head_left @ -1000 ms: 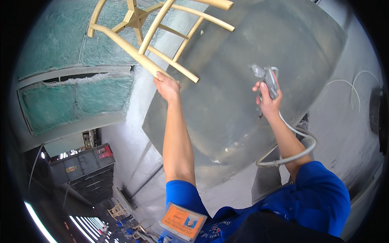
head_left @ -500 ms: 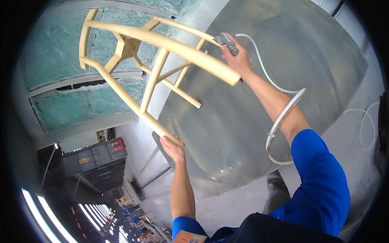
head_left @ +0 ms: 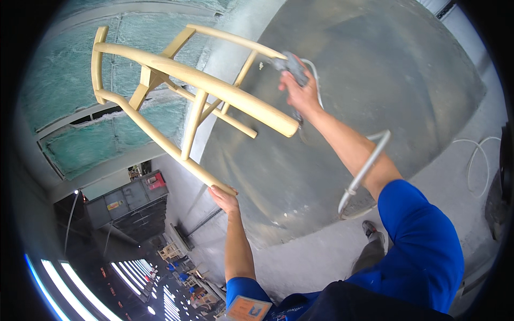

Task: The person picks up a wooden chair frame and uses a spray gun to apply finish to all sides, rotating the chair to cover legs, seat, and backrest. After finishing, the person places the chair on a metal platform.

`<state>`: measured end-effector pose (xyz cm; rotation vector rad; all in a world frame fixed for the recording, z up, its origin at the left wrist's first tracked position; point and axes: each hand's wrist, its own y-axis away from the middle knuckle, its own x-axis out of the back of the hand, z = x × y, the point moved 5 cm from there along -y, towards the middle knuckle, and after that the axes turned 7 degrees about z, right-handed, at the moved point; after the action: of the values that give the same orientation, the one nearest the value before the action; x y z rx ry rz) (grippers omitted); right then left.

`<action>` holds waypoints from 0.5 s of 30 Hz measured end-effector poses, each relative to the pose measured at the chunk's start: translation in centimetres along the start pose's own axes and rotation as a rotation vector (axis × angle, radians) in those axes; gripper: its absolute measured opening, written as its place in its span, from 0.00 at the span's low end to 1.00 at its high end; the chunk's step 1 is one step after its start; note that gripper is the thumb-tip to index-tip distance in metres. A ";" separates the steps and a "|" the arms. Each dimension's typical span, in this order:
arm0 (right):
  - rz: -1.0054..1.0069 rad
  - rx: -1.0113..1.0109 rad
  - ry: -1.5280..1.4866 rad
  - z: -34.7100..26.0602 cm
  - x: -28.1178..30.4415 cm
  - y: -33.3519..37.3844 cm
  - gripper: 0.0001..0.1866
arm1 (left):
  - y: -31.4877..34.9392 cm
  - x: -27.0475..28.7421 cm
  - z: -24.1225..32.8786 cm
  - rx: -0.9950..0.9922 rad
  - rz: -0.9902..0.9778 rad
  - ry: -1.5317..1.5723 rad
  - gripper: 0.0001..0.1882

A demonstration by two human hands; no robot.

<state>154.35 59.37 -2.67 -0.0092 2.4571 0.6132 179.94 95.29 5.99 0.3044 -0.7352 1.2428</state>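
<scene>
A pale wooden chair frame (head_left: pixel 214 85) is held up on its side, its legs and stretchers pointing toward me and to the right. My left hand (head_left: pixel 224 199) is closed around the end of its nearest leg. In my right hand (head_left: pixel 305 99) is a grey spray gun (head_left: pixel 294 69), slightly blurred, with its front close to the end of the frame's far leg. A pale hose (head_left: pixel 367 163) runs from the gun and loops around my right forearm. Whether the trigger is pressed I cannot tell.
Beneath the frame lies a broad grey, stained surface (head_left: pixel 342 155). Green filter panels (head_left: pixel 144 131) line the wall at the left. Another hose (head_left: pixel 476 160) curls on the floor at right. A grey cabinet (head_left: pixel 128 200) and wooden furniture stand farther off, lower left.
The chair frame has shifted left and tilted, its thick leg's near end dropping lower. My right hand has moved left with the spray gun. My left hand keeps its hold.
</scene>
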 end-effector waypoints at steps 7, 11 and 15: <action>0.288 -0.196 0.284 0.4 14.4 9.2 0.32 | -1.0 0.3 0.3 -0.004 -0.005 -0.033 0.28; 0.199 -0.162 0.323 -1.0 14.3 7.6 0.32 | -0.9 0.3 0.6 0.004 -0.025 0.000 0.29; -0.130 0.109 0.173 -2.6 6.1 0.4 0.29 | -0.1 0.1 0.5 -0.026 0.006 -0.031 0.30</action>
<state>147.87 59.44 -4.04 -0.1841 2.6286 0.4368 179.90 95.02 6.46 0.3013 -0.7791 1.2353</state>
